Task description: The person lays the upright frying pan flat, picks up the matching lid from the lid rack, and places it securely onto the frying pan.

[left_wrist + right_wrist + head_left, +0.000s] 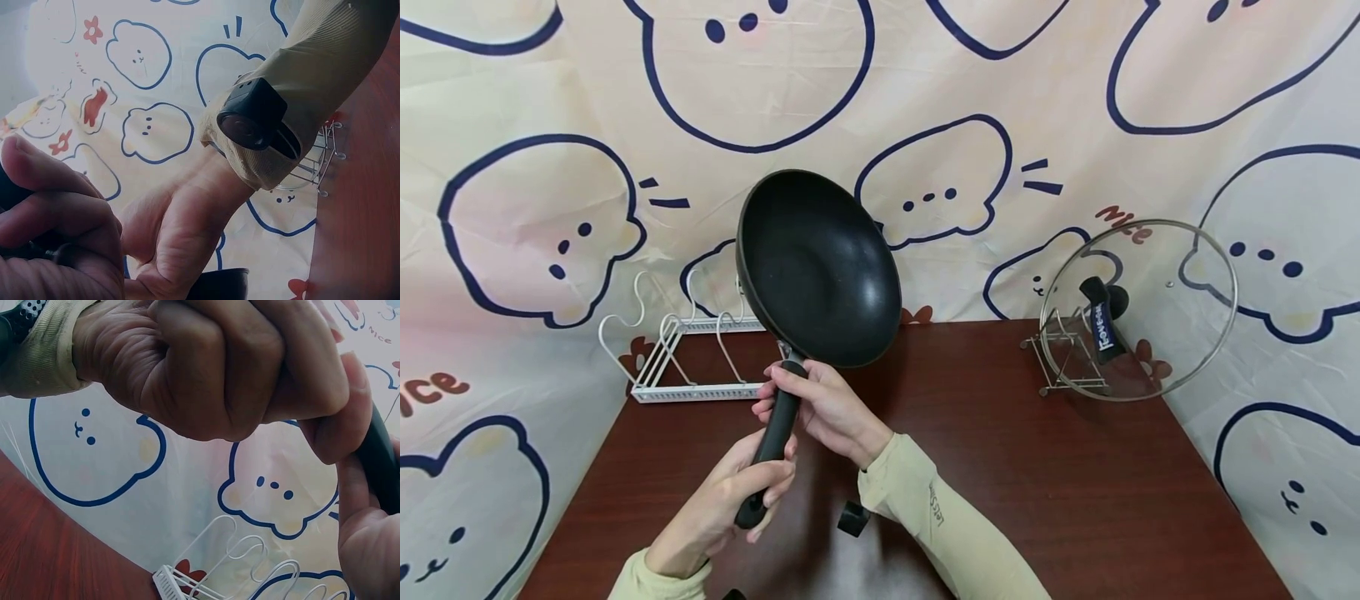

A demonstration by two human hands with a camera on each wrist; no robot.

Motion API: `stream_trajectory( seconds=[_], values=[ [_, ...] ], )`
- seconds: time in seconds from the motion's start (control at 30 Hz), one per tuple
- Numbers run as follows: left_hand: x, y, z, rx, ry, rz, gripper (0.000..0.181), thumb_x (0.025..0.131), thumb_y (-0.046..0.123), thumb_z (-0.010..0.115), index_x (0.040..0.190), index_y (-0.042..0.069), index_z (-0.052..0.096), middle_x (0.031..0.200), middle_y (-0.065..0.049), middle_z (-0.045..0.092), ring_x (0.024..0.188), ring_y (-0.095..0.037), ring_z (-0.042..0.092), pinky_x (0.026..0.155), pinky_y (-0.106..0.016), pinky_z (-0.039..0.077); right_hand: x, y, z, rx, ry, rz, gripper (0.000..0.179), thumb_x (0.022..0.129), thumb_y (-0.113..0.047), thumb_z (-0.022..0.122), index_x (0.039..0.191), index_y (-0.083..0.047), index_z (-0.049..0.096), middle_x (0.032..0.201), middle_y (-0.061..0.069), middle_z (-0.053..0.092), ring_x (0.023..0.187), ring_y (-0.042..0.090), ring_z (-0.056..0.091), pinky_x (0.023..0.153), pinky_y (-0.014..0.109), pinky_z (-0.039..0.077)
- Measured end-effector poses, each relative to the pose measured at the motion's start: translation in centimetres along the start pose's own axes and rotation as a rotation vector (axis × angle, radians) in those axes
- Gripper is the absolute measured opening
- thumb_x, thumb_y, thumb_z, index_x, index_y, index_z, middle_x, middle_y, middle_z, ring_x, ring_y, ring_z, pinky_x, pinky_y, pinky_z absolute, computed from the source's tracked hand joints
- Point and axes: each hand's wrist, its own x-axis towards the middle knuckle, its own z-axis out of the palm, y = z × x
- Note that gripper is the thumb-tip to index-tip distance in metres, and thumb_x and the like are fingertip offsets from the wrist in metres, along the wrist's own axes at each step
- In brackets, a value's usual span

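Observation:
A black frying pan (820,267) with deep sides is held up tilted, its dark inside facing me. My left hand (726,500) grips the lower end of its black handle (778,421). Higher up, close to the pan's body, my right hand (835,408) holds the same handle, thumb lying along the top. In the left wrist view, part of the pan's dark rim (222,284) shows below the right hand (187,237). The right wrist view has the left hand's (206,369) curled fingers close by the handle (382,459).
Behind the pan, a white wire rack (696,392) stands at the back left of the brown table (1037,467). At the back right, a glass lid (1180,333) with a black knob leans upright in a small wire stand (1056,367). A patterned cloth (940,75) hangs behind.

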Motion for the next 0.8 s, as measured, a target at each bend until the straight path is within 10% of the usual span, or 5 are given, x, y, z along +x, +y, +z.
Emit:
stream_trajectory(
  seconds=[0.43,0.8],
  values=[
    [0.15,-0.32,0.25,0.005,-0.005,-0.021,0.013,0.104,0.0,0.041,0.111,0.007,0.048,0.07,0.006,0.049,0.04,-0.042,0.02,0.032,-0.023,0.042,-0.36,0.36,-0.37,0.005,0.045,0.001,0.009,0.108,-0.011,0.053,0.112,-0.009,0.06,0.093,0.004,0.071,0.08,0.014,0.077,0.085,0.029,0.063],
    [0.28,-0.54,0.34,0.022,0.003,-0.033,0.011,0.104,0.0,0.043,0.11,0.007,0.049,0.069,0.005,0.049,0.038,-0.012,0.042,0.033,-0.022,0.043,-0.67,0.53,-0.4,0.026,0.083,-0.009,0.012,0.106,-0.01,0.055,0.118,-0.009,0.057,0.093,0.004,0.068,0.078,0.013,0.075,0.084,0.029,0.063]
  ],
)
